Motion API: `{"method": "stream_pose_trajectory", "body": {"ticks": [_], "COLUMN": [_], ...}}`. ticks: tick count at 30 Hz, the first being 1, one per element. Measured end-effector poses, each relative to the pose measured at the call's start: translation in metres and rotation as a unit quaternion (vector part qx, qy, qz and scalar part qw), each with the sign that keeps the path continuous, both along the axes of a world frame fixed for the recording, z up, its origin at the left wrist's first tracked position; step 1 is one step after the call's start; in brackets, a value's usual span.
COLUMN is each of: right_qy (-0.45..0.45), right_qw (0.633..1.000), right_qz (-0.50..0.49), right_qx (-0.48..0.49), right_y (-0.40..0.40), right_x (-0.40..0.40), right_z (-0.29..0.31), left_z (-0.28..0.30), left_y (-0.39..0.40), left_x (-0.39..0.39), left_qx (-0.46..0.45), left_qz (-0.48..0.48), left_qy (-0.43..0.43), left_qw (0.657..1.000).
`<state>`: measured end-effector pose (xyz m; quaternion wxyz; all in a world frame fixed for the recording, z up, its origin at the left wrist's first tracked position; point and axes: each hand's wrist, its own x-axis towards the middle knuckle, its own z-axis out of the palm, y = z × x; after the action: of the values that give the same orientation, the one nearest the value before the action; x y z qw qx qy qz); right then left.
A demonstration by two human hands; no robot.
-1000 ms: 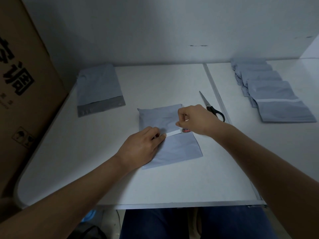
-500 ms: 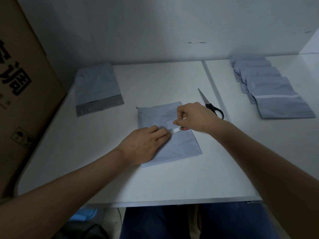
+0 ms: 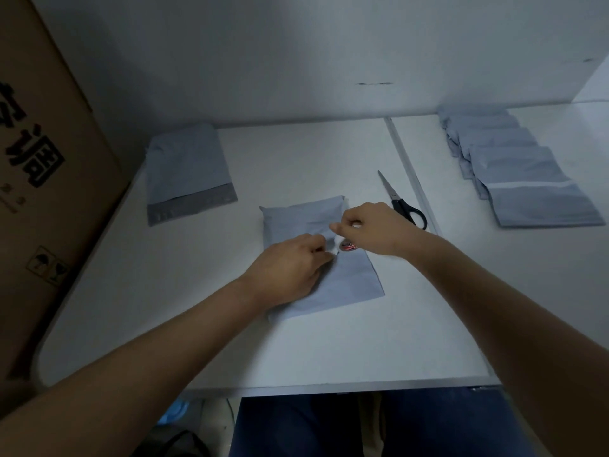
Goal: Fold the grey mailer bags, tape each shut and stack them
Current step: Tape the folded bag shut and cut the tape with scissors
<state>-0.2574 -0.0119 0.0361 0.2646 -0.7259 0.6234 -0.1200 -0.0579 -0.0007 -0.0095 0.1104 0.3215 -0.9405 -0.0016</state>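
Pressing down on one folded grey mailer bag, left hand rests on it, fingers curled, tips at fold line. Right hand just beyond left fingertips, thumb and forefinger pinched on white tape strip; one small tape roll tucked under it. One pair of black-handled scissors just past right knuckles. One unfolded mailer far beyond left fingers. Five taped mailers overlapped in row, well right of right hand. One cardboard box at far left.
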Motion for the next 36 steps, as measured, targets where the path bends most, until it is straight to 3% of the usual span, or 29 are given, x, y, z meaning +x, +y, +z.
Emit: {"method": "stream_pose_trajectory", "body": {"ticks": [6, 27, 36], "right_qy": [-0.206, -0.107, -0.02], "right_qw": [0.976, 0.992, 0.998], "right_qz": [-0.06, -0.061, -0.052], "right_qx": [0.047, -0.022, -0.027], "right_y": [0.005, 0.006, 0.01], "right_x": [-0.002, -0.011, -0.015], "right_z": [-0.009, -0.007, 0.002], "left_z": [-0.013, -0.019, -0.021], "left_y": [0.004, 0.006, 0.006], "left_x": [0.006, 0.007, 0.008], "left_qx": [-0.059, -0.082, -0.069], "left_qz": [-0.01, -0.022, -0.02], "left_qy": [0.03, 0.068, 0.054], "left_qw": [0.998, 0.994, 0.996]}}
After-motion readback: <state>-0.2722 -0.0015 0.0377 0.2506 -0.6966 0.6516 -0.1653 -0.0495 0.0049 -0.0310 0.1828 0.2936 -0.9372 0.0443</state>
